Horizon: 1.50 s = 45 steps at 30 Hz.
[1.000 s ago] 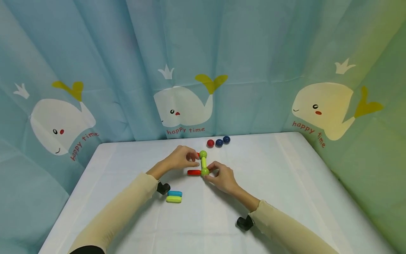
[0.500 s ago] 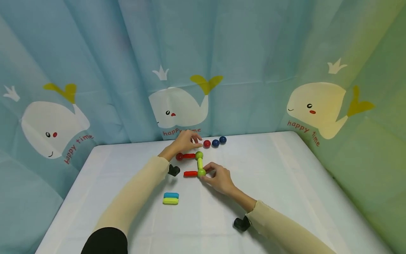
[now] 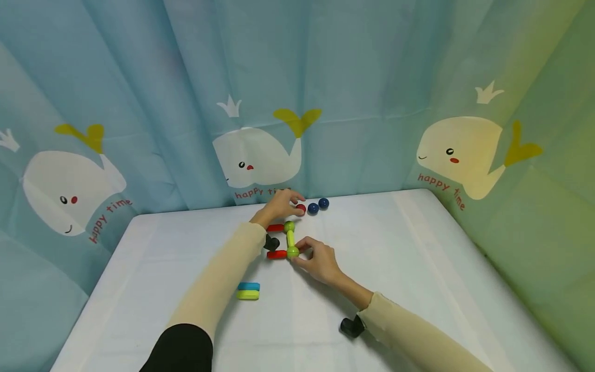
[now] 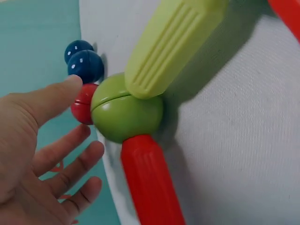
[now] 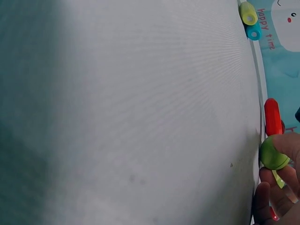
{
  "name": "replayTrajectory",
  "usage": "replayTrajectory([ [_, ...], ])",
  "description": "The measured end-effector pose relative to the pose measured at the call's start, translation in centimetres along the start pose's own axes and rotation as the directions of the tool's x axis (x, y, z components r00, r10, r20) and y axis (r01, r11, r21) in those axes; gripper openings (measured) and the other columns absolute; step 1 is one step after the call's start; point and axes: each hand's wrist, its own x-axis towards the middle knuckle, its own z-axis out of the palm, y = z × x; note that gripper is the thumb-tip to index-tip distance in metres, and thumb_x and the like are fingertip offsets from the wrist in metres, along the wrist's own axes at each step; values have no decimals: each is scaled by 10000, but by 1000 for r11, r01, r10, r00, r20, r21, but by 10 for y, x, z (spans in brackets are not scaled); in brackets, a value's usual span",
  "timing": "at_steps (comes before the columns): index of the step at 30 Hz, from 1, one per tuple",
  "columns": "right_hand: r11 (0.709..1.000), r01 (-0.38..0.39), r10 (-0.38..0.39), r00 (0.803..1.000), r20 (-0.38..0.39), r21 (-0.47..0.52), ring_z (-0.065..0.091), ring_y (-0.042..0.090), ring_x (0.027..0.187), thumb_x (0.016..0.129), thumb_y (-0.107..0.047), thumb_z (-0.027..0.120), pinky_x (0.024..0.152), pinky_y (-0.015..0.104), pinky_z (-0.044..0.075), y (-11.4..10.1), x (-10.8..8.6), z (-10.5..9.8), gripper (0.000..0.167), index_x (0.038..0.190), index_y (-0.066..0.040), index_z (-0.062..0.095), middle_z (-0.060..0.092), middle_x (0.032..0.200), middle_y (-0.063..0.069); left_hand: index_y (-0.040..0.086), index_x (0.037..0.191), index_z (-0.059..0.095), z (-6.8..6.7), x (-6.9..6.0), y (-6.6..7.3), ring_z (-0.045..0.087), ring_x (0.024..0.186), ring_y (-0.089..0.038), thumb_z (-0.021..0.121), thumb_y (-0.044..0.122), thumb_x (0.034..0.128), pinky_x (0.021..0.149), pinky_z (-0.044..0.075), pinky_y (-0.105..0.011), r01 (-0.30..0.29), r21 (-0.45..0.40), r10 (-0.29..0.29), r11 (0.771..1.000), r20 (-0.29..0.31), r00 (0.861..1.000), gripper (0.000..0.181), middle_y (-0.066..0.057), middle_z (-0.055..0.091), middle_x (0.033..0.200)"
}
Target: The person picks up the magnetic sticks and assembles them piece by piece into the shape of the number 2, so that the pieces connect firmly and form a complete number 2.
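My left hand reaches to the back of the table, thumb and fingers spread around a loose red ball; a firm grip on it does not show. My right hand pinches the near green ball between thumb and fingers. That ball joins a light green rod and a red rod. At the light green rod's far end, the other green ball bears a second red rod. My left wrist hides this rod's outer end in the head view.
Two dark blue balls lie right of the red ball near the back edge. A blue rod and a yellow-green rod lie side by side at front left. A whale-print curtain hangs behind the white table.
My left hand has moved from beside the joined rods, back and right to the loose red ball. My right hand keeps its hold on the near green ball.
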Motion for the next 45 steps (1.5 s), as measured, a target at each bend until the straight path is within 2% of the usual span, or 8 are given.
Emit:
replayTrajectory([
  [5,999,29,-30,1000,-7,-21,549,95,722,865,-172,838,691,302,459,0,0,3,226,1050,-143,711,746,990,-16,166,1302,723,3,-1,-4,519,1263,-300,799,179,918,1088,407,-516,53,2,-53,999,15,998,392,-103,716,1230],
  [8,999,26,-26,1000,-7,-25,553,99,722,864,-171,839,696,310,460,-1,1,4,227,1048,-146,710,747,987,-19,172,1309,717,3,-2,-6,509,1245,-295,788,142,922,1073,421,-520,83,-13,-83,996,10,996,395,-104,707,1226],
  [15,1000,0,0,1000,-1,-14,568,117,743,864,-158,841,756,359,448,-3,2,3,222,1046,-158,713,744,983,-33,143,1290,716,3,0,-9,603,1132,-266,775,124,931,1013,493,-453,73,-16,-74,997,-4,997,365,-109,715,1186],
  [28,1000,21,-21,1000,2,-20,581,132,752,870,-164,835,700,306,473,-2,3,6,221,1053,-142,713,741,981,-20,129,1236,717,5,-2,-15,625,1091,-236,792,159,921,993,509,-410,76,-31,-76,997,-27,997,325,-81,721,1152],
  [32,1000,17,-16,1000,20,-20,581,118,757,875,-172,833,712,308,475,-3,3,5,221,1058,-150,712,743,992,-28,113,1255,716,-2,-10,-14,613,1118,-246,790,170,924,998,499,-407,52,-33,-53,998,-26,998,344,-80,715,1174],
  [37,1000,-11,12,1000,18,-8,575,122,762,871,-171,838,730,329,485,-6,3,3,220,1051,-159,713,741,987,-28,103,1259,722,-19,-25,-11,625,1054,-265,795,176,920,926,528,-388,-33,-14,32,999,-79,996,355,-73,723,1167],
  [41,1000,-21,22,1000,11,-11,575,129,762,867,-158,841,740,350,486,-6,2,1,217,1043,-154,715,737,973,-28,111,1229,730,-33,-43,-12,639,1010,-256,798,191,919,926,508,-396,-89,13,90,996,-107,990,327,-56,737,1138],
  [45,1000,-28,28,1000,13,-14,572,124,756,865,-164,843,737,351,473,-4,1,-1,217,1041,-160,716,732,962,-43,114,1218,736,-44,-65,-16,623,994,-244,805,218,913,907,475,-422,-118,39,122,992,-126,984,329,-43,743,1111],
])
